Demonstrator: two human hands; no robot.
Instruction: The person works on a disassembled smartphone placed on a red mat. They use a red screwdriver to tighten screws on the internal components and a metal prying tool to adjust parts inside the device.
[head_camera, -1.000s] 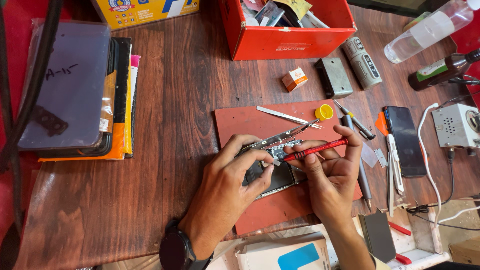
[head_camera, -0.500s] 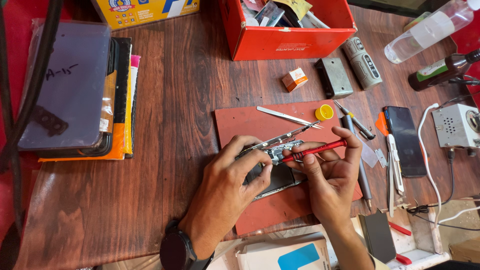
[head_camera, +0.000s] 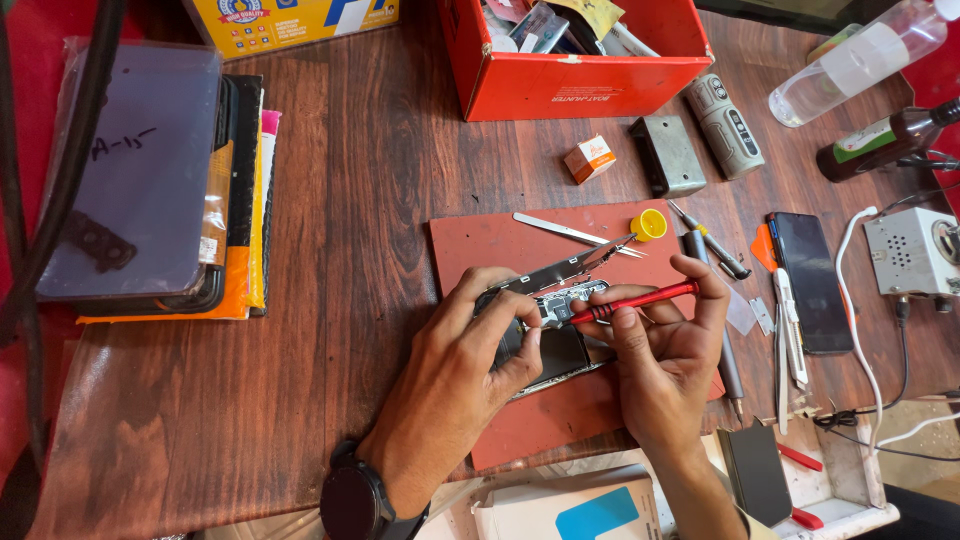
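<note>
An opened phone (head_camera: 556, 340) lies on a reddish work mat (head_camera: 500, 240) near the table's front edge, its inner parts exposed at the top. My left hand (head_camera: 470, 365) grips the phone's left side and holds it down. My right hand (head_camera: 665, 345) holds a red-handled screwdriver (head_camera: 640, 300) nearly level, with its tip on the phone's upper part. A black watch (head_camera: 352, 500) sits on my left wrist. A thin dark metal strip (head_camera: 570, 268) lies just above the phone.
Tweezers (head_camera: 570, 232) and a yellow cap (head_camera: 648, 224) lie on the mat. A red box (head_camera: 575, 60) of parts stands behind. A dark phone (head_camera: 808, 280), tools (head_camera: 785, 320), a small grey device (head_camera: 912, 250) and bottles (head_camera: 850, 65) are right. Stacked cases (head_camera: 150, 170) lie left.
</note>
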